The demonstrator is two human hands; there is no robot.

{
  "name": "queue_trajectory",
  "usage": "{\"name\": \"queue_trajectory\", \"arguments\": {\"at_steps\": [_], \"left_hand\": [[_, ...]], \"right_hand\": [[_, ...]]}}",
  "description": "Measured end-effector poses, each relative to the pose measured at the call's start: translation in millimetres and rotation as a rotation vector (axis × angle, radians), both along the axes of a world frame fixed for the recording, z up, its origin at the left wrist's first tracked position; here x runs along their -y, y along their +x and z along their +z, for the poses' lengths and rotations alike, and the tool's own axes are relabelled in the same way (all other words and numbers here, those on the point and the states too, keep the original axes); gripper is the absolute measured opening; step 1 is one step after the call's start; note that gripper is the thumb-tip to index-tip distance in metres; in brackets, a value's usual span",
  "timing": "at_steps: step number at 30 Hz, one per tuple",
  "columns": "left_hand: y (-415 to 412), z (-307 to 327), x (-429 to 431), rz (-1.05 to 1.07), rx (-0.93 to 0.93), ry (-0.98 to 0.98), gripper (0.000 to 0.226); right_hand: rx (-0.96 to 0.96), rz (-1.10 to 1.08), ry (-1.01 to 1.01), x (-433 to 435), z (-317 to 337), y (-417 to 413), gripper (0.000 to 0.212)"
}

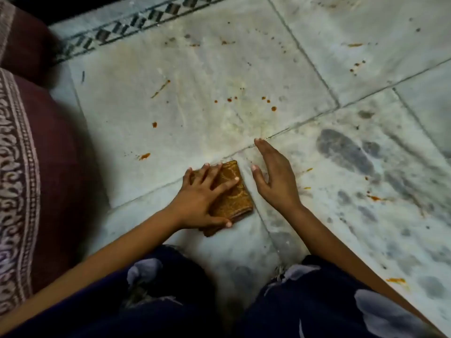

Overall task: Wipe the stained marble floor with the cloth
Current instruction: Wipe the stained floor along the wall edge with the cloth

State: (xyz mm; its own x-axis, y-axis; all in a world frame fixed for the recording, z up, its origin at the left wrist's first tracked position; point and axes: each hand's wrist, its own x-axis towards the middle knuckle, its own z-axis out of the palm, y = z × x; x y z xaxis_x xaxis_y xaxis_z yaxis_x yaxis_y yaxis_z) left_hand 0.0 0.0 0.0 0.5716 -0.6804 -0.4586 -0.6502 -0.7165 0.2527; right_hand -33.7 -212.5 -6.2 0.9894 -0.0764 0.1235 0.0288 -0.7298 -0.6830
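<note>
A folded brown-orange cloth [235, 193] lies on the white marble floor [219, 69] just in front of my knees. My left hand [203, 195] presses flat on its left half, fingers spread over the top and thumb along its near edge. My right hand [274, 175] hovers open just right of the cloth, fingers together and pointing away, not touching it. Orange-red spots [268, 103] and streaks [161, 87] dot the tile beyond the cloth. More orange marks [373, 197] lie to the right.
A maroon fabric with a pale patterned border [22, 167] fills the left edge. A dark inlaid tile strip [136, 20] runs along the far side. Grey smudges [346, 152] cover the tiles on the right. My knees in dark patterned trousers [305, 301] sit at the bottom.
</note>
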Motion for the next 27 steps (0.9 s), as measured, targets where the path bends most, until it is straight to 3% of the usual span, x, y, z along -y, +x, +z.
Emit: {"name": "queue_trajectory", "arguments": {"at_steps": [8, 12, 21, 27], "left_hand": [[-2.1, -8.5, 16.7, 0.023, 0.223, -0.015, 0.079], [-5.4, -4.7, 12.1, 0.107, 0.149, -0.083, 0.066], [37.9, 22.0, -92.8, 0.651, 0.209, -0.235, 0.067], [67.8, 9.8, -141.5, 0.840, 0.271, -0.188, 0.058]], "right_hand": [[-0.002, 0.066, -0.070, -2.9, 8.7, 0.2, 0.050], [-0.007, 0.082, -0.070, -9.6, 7.0, 1.8, 0.051], [-0.014, 0.179, -0.116, -47.2, 10.8, 45.0, 0.056], [-0.189, 0.314, -0.348, -69.1, 0.0, 72.3, 0.070]]}}
